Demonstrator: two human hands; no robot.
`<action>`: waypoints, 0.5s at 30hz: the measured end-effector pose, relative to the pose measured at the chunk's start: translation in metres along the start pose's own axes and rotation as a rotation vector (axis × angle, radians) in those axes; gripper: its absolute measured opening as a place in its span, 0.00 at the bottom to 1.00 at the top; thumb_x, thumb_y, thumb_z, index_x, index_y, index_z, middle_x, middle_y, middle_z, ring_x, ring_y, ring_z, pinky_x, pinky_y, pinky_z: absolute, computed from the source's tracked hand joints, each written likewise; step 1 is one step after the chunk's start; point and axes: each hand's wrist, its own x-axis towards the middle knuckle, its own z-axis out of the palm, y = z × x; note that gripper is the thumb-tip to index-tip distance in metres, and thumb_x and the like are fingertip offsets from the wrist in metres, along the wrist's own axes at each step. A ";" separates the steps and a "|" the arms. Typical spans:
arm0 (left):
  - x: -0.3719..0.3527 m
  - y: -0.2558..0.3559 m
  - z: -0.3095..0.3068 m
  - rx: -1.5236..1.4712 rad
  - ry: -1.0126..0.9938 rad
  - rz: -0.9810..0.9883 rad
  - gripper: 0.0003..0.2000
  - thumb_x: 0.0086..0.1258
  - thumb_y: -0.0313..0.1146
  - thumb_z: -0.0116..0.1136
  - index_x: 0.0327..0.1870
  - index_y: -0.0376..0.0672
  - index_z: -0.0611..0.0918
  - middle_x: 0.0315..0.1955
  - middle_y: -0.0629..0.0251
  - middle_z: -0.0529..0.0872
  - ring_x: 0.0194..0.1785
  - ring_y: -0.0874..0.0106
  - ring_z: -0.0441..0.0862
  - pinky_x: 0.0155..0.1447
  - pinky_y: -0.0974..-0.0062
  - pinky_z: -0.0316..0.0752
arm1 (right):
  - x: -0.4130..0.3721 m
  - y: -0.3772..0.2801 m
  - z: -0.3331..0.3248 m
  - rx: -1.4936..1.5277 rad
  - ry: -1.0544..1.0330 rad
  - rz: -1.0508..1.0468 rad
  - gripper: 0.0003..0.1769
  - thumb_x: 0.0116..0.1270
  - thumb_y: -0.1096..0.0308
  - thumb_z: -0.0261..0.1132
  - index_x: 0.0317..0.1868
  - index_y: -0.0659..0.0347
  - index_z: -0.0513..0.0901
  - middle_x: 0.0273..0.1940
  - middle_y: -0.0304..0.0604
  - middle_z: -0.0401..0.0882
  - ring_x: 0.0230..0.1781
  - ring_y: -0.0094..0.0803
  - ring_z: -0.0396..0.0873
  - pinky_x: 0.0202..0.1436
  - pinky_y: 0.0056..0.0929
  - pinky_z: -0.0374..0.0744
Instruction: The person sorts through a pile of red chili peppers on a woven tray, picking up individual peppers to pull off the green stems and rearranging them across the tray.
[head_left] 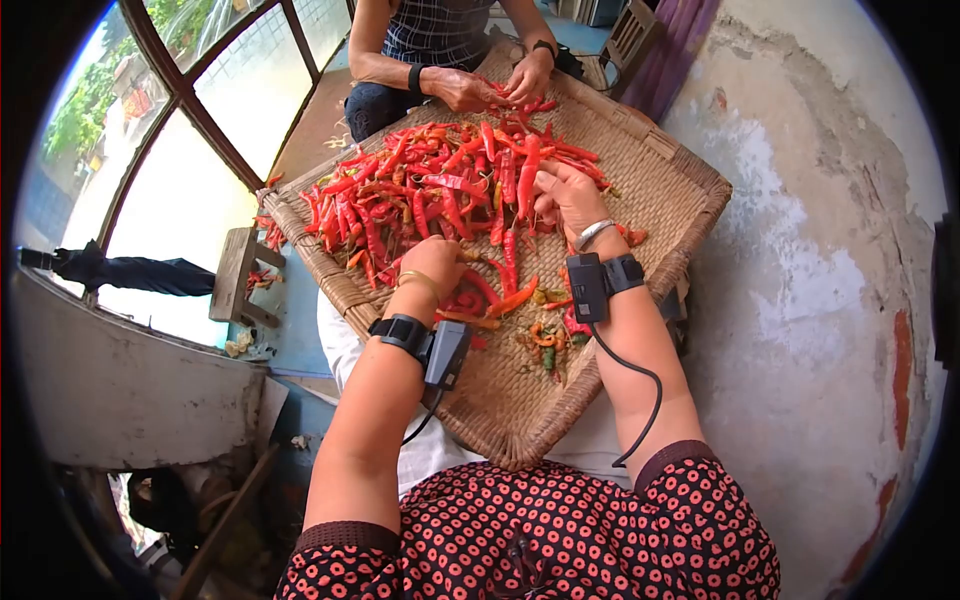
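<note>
A large woven tray (500, 410) lies across my lap, with a heap of red chili peppers (400, 190) on it. My right hand (570, 198) pinches a long red pepper (529, 175) at the right side of the heap. My left hand (433, 266) is at the heap's near edge, its fingers curled in among the peppers; what they hold, if anything, is hidden. Nearer to me lies a small pile of green and orange bits (548, 345), with an orange-red pepper (513, 299) beside it.
Across the tray, another person's hands (490, 90) handle peppers at its far edge. A small wooden stool (240, 278) and a black umbrella (150, 273) are at the left by the window. A worn wall (790, 240) rises on the right.
</note>
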 end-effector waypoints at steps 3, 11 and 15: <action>0.001 0.002 -0.002 -0.107 -0.065 0.145 0.08 0.51 0.35 0.59 0.31 0.45 0.82 0.27 0.58 0.81 0.34 0.62 0.79 0.40 0.68 0.73 | 0.006 0.009 -0.001 -0.236 0.067 -0.015 0.16 0.58 0.57 0.60 0.40 0.62 0.78 0.27 0.40 0.76 0.22 0.22 0.73 0.22 0.22 0.71; -0.002 0.006 0.001 -0.212 -0.102 0.272 0.09 0.51 0.35 0.59 0.33 0.45 0.81 0.26 0.60 0.82 0.32 0.63 0.80 0.38 0.71 0.73 | -0.013 0.021 0.039 -1.411 -0.244 0.341 0.24 0.51 0.48 0.61 0.41 0.58 0.80 0.44 0.48 0.77 0.47 0.41 0.75 0.48 0.37 0.73; 0.003 0.006 -0.001 -0.182 -0.098 0.269 0.09 0.51 0.35 0.59 0.33 0.45 0.81 0.26 0.60 0.82 0.32 0.63 0.80 0.38 0.71 0.73 | -0.006 0.027 0.042 -1.456 -0.138 0.304 0.16 0.51 0.57 0.60 0.36 0.59 0.81 0.40 0.49 0.79 0.42 0.43 0.77 0.45 0.38 0.74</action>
